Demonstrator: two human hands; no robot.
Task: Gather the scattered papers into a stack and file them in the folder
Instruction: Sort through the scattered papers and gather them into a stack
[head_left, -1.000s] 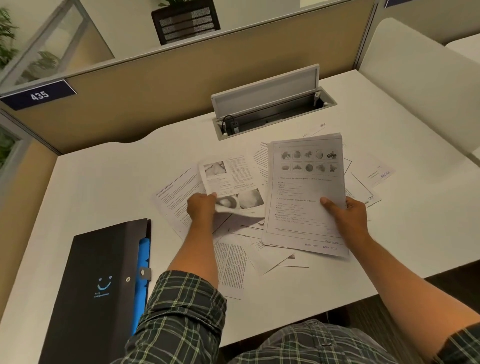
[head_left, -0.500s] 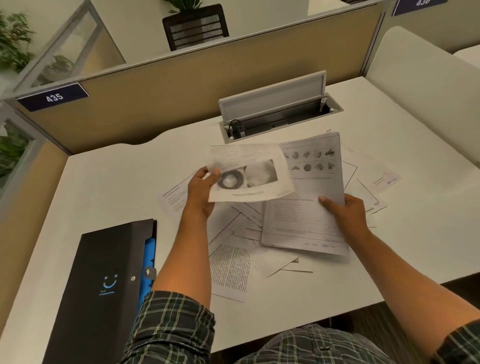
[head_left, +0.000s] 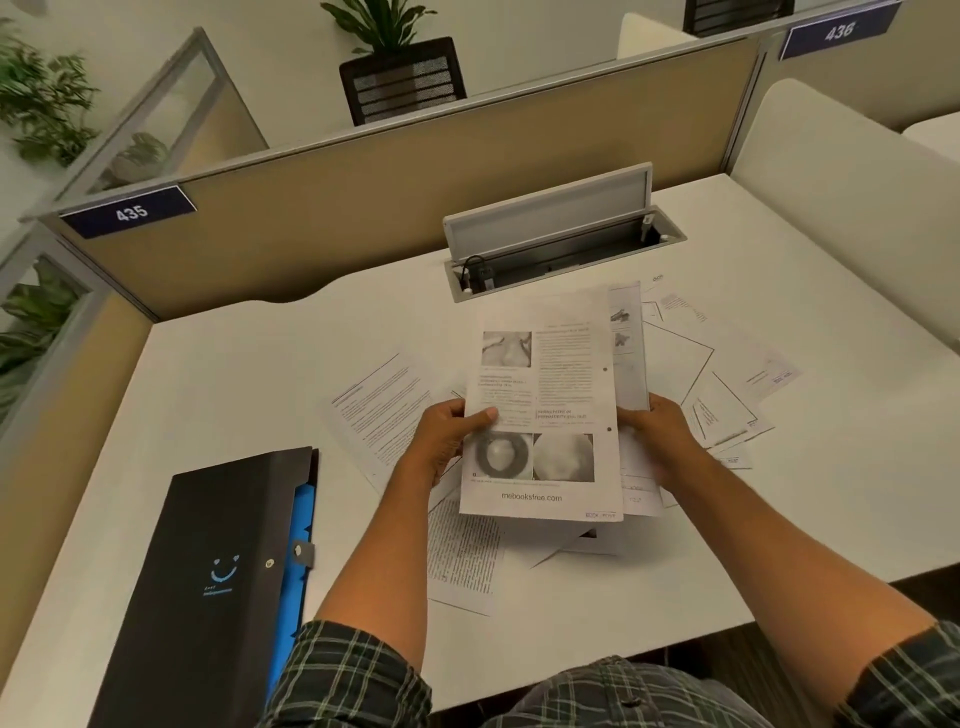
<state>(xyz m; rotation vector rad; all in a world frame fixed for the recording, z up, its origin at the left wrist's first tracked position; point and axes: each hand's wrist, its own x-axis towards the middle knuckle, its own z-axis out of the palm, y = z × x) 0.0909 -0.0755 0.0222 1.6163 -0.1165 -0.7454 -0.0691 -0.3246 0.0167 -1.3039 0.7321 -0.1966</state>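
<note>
I hold a small stack of papers (head_left: 550, 395) above the white desk (head_left: 260, 384), its top sheet printed with grey photos and text. My left hand (head_left: 447, 431) grips the stack's left edge, thumb on the top sheet. My right hand (head_left: 660, 431) grips its right edge, fingers behind the sheets. Several loose papers lie scattered on the desk: a text page (head_left: 384, 405) to the left, another text page (head_left: 462, 561) below the stack, and more sheets (head_left: 717, 395) to the right. A black folder (head_left: 208, 582) with a blue inner edge lies shut at the desk's front left.
An open cable tray (head_left: 561, 249) with a raised grey lid is set into the desk behind the papers. A tan partition (head_left: 363, 197) closes the back, a white divider (head_left: 841, 208) the right side. The desk's front edge runs close to my lap.
My left hand lifted the photo page from the desk and carried it right onto the sheets in my right hand. Both hands now hold one stack. The camera tilted up.
</note>
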